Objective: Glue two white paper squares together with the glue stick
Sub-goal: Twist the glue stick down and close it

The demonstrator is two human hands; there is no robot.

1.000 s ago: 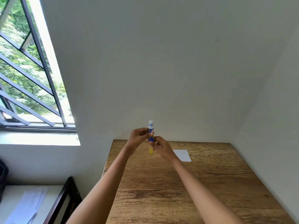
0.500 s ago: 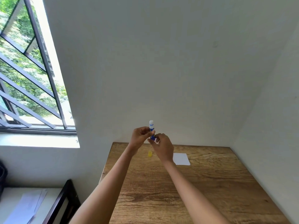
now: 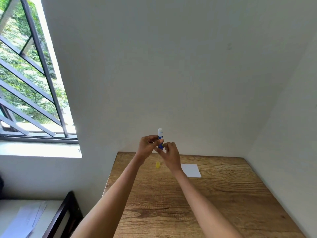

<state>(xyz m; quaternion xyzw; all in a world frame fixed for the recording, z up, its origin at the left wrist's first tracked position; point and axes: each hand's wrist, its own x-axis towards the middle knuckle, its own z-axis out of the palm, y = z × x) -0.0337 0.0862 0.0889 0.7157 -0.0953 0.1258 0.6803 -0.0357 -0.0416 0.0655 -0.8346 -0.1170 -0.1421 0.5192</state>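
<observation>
I hold a blue glue stick (image 3: pixel 160 138) upright above the far end of the wooden table (image 3: pixel 214 203), its white tip pointing up. My left hand (image 3: pixel 147 145) pinches the stick's middle. My right hand (image 3: pixel 169 155) has its fingertips on the stick's lower end. The yellow cap (image 3: pixel 157 164) stands on the table just below my hands. A white paper square (image 3: pixel 191 170) lies flat to the right of my right wrist, its left edge hidden by that wrist. I cannot tell whether it is one sheet or two stacked.
White walls close off the table at the back and right. A window (image 3: pixel 30 79) with dark bars is at the left. A dark-framed lower surface (image 3: pixel 56 217) with loose papers (image 3: pixel 25 220) sits below left of the table.
Both hands rose slightly with the glue stick. My right hand shifted up onto the stick's lower end, uncovering the yellow cap on the table.
</observation>
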